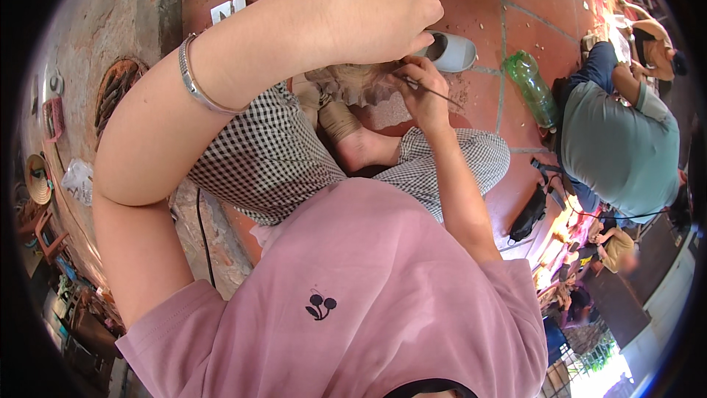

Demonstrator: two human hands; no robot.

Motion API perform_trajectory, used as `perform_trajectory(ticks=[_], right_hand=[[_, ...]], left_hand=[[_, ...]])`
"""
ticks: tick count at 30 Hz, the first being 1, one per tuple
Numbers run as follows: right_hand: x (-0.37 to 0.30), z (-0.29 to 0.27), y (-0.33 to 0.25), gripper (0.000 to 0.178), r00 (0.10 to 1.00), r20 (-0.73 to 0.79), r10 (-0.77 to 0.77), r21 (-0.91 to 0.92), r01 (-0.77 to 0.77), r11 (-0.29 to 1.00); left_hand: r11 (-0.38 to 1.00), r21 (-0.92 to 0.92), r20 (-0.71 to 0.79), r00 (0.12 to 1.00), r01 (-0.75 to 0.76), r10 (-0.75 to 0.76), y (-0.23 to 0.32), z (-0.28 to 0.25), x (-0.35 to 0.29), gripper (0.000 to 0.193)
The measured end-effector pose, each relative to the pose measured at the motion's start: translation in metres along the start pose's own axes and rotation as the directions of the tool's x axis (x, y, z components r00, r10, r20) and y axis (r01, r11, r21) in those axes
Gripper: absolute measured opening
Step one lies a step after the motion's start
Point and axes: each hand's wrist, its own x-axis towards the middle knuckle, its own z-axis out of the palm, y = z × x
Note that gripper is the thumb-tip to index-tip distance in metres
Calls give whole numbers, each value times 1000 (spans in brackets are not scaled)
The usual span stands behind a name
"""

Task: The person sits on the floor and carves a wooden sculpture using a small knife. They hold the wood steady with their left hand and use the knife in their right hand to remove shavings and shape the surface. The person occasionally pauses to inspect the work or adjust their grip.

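Observation:
My left hand (375, 11) is raised close in front of me, its arm reaching across from the left. The fingers are curled closed, and what they grip is hidden. A dark edge of something shows beyond the knuckles at the top of the view. Lower and to the right, my right hand (427, 100) is closed on a thin dark rod (440, 93), pinched and slanting across the fingers. Beside that hand, a brown carved wooden piece (352, 83) with a wavy edge lies between my legs, partly covered by my left forearm.
A grey-white slipper (453, 52) and a green plastic bottle (532, 89) are on the red tiles at right. A person in a green shirt (618, 148) sits beyond the bottle. A black bag (529, 214) lies nearby. A dark cable (202, 236) runs down the left.

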Motion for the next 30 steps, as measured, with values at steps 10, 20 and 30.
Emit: perform_trajectory(ticks=[10, 20, 30], right_hand=[[-20, 1, 32, 15, 981, -69, 182, 479, -127, 868], [-72, 18, 32, 13, 739, 55, 671, 856, -381, 349], [-69, 16, 36, 14, 779, 96, 619, 855, -383, 349]], left_hand=[[999, -40, -73, 997, -4, 1, -5, 12, 0, 27], [952, -305, -107, 994, -31, -2, -8, 1, 2, 31], [937, -336, -142, 988, -98, 52, -17, 0, 5, 30]])
